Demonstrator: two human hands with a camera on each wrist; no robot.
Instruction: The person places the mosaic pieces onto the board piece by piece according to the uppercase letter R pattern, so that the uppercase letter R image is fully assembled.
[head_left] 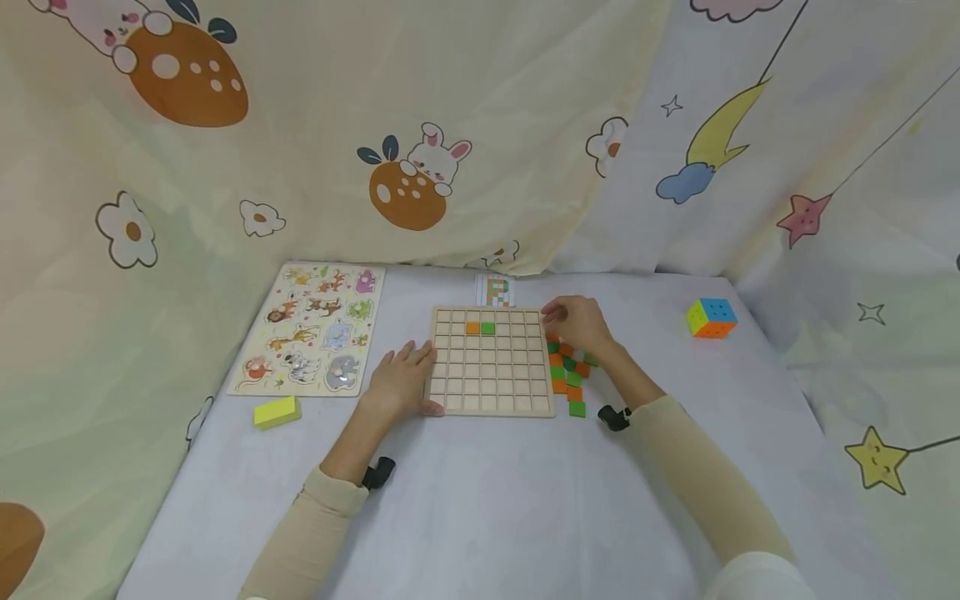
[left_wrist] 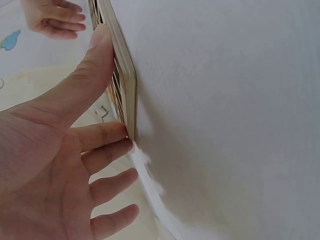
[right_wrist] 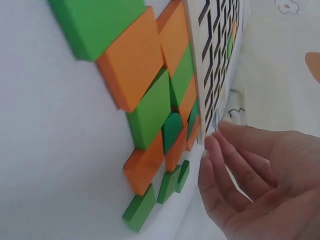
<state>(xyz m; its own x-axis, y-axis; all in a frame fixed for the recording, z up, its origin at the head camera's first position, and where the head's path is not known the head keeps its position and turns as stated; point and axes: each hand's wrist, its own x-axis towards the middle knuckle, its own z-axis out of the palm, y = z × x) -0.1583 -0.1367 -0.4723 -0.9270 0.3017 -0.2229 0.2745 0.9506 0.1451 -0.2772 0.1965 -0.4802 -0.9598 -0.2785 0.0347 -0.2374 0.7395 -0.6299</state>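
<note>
A square wooden grid board (head_left: 495,404) lies on the table, with an orange tile (head_left: 472,328) and a green tile (head_left: 487,329) side by side in its second row. My left hand (head_left: 400,383) rests at the board's near left corner. In the left wrist view its thumb (left_wrist: 92,65) lies along one edge, and nearly straight fingers touch the other. My right hand (head_left: 581,323) is at the far right corner, fingers loosely bent with thumb and fingertips close together; no tile shows between them. Loose orange and green tiles (right_wrist: 135,60) lie beside the board, below that hand.
Behind the board sits a small card with a coloured grid pattern (head_left: 498,291). An animal puzzle board (head_left: 307,329) and a yellow block (head_left: 277,412) lie at the left. A colourful puzzle cube (head_left: 712,318) stands at the far right. Printed cloth hangs behind the table.
</note>
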